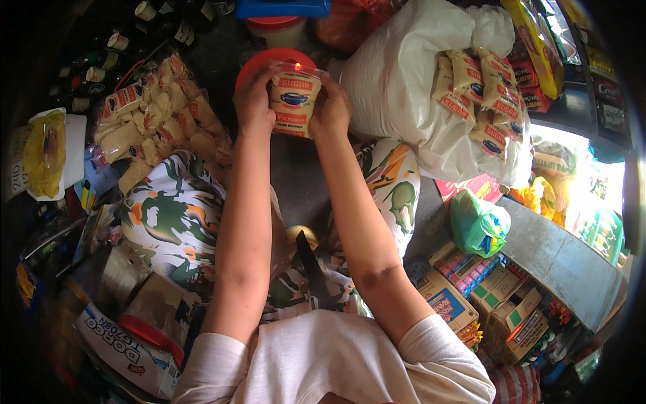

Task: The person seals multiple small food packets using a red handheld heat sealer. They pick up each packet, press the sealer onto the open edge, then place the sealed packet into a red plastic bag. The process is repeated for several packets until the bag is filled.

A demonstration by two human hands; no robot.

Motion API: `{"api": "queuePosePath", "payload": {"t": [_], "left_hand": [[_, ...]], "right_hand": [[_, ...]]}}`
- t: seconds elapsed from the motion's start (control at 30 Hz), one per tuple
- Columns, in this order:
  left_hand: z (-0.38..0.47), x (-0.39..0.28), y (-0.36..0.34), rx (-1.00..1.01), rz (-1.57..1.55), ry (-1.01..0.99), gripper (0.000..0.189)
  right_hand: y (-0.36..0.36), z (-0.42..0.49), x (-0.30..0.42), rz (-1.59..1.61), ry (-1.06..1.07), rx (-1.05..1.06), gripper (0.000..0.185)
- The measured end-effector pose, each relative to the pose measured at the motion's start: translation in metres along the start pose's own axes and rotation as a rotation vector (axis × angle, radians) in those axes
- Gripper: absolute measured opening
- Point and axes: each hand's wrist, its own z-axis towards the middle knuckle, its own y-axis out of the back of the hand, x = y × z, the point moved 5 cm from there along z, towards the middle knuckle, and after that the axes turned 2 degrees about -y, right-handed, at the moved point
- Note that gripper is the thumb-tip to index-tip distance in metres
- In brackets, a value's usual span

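A clear plastic packet of sugar [295, 103] with red and blue print hangs upright between my two hands. My left hand [256, 96] grips its left side and my right hand [331, 107] grips its right side. The packet's upper plastic edge is stretched level between the fingers. A small orange flame [298, 66] shows right at that edge; what it burns on is hidden behind the packet. Behind the hands is a round red plastic basin or lid [251, 68], partly covered by them.
Several sugar packets lie in a clear bag [166, 108] on the left. More packets [492, 96] rest on a big white sack [388, 76] to the right. A red-lidded tub [277, 33] stands behind. Bottles [96, 70] crowd the far left; cartons [449, 298] sit at lower right.
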Motion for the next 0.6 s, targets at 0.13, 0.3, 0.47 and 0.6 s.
{"api": "queuePosePath", "payload": {"t": [0.13, 0.3, 0.47, 0.6], "left_hand": [[0.002, -0.007, 0.009, -0.045, -0.005, -0.087, 0.014], [0.001, -0.010, 0.020, -0.105, -0.022, -0.158, 0.015], [-0.015, -0.019, 0.013, -0.119, -0.100, -0.077, 0.021], [-0.051, -0.027, -0.005, 0.116, 0.312, -0.017, 0.021]], "right_hand": [[-0.003, 0.003, -0.005, -0.027, 0.038, -0.066, 0.010], [0.001, 0.013, -0.013, -0.093, -0.012, -0.109, 0.008], [-0.014, 0.002, -0.016, -0.159, -0.076, 0.025, 0.008], [-0.037, -0.035, 0.002, -0.358, 0.038, 0.220, 0.011]]}}
